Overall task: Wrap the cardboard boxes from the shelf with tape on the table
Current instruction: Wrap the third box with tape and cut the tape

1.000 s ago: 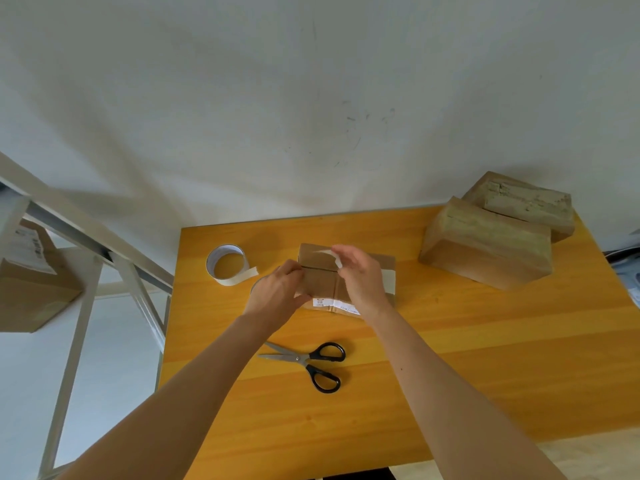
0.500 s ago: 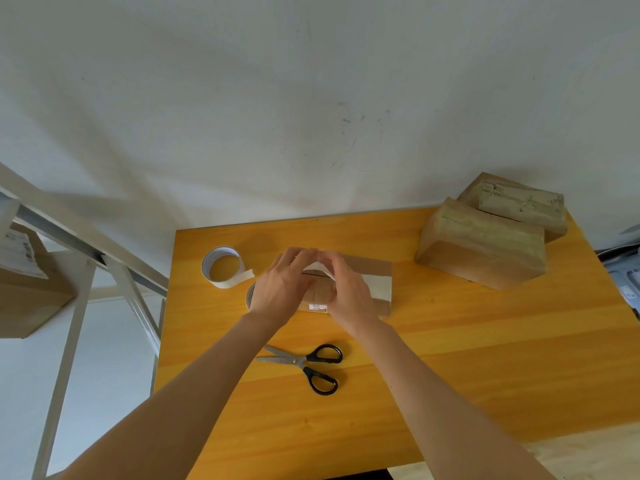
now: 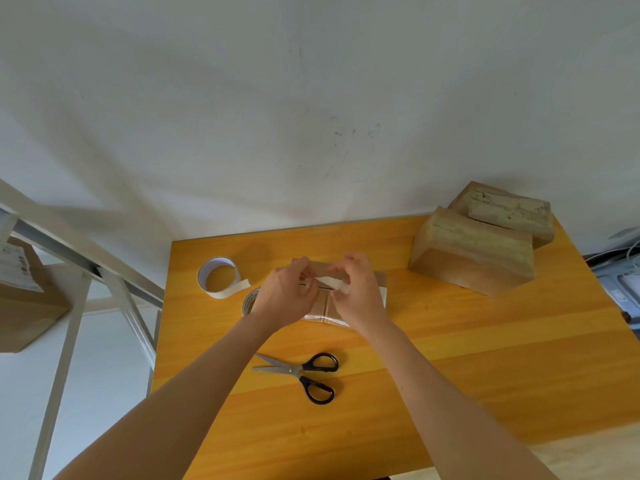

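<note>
**Both hands on a strip of tape over the small box, mid-table**

The small cardboard box (image 3: 320, 305) sits flat around the middle of the orange wooden table (image 3: 450, 358), mostly hidden under the hands. There's a pale label along its near edge, and a seam runs down the top.

Just above the box, a short whitish strip of tape (image 3: 327, 281) is stretched between the hands. The left hand (image 3: 287, 296) pinches its left end with curled fingers. The right hand (image 3: 356, 292) pinches the other end the same way, thumb and fingertips closed on it.

Peeking out at 9 o'clock from the box, right behind the left wrist, is a roll of tape (image 3: 248, 301). A bit further out, at about 10 o'clock, there's a loose loop of tape (image 3: 229, 291) standing on edge with a tail sticking out.

At 6 o'clock are black-handled scissors (image 3: 301, 370) lying flat, blades pointing left.

Over at 2 o'clock there's a bigger box (image 3: 474, 261) with yellowish tape across its top. A second box (image 3: 509, 213) is tucked right behind it by the wall.

Way off at 9 o'clock, past the table edge, is a white metal shelf (image 3: 69, 244) with a labelled carton (image 3: 24, 306) on it.
</note>
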`<state>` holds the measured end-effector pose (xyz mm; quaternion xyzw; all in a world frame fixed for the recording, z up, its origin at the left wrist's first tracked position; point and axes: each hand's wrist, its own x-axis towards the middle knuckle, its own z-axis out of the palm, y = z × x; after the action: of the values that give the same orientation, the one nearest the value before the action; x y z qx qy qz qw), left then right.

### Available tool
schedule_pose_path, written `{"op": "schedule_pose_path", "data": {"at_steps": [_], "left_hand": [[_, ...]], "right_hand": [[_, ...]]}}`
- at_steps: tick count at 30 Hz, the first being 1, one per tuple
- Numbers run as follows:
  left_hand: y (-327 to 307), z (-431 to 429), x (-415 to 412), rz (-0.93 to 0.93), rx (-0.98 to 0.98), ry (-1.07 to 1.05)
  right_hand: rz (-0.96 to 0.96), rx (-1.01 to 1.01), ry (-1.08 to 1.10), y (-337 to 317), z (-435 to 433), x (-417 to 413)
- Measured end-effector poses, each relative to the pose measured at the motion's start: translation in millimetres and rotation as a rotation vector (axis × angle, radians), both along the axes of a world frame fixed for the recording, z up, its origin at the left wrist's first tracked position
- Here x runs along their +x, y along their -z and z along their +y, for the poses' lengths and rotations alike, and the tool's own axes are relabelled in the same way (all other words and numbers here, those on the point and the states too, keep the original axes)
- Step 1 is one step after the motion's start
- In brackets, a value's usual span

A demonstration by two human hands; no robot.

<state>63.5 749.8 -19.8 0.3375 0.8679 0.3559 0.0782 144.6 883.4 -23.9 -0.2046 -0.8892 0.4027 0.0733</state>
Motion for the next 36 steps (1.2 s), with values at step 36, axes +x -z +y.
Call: {"op": "schedule_pose_path", "data": {"at_steps": [36], "left_hand": [[6,18,-25,-0.344,-0.106,-0.17]], "right_hand": [[-0.335,-0.028,-0.008,9,22,-8]]}}
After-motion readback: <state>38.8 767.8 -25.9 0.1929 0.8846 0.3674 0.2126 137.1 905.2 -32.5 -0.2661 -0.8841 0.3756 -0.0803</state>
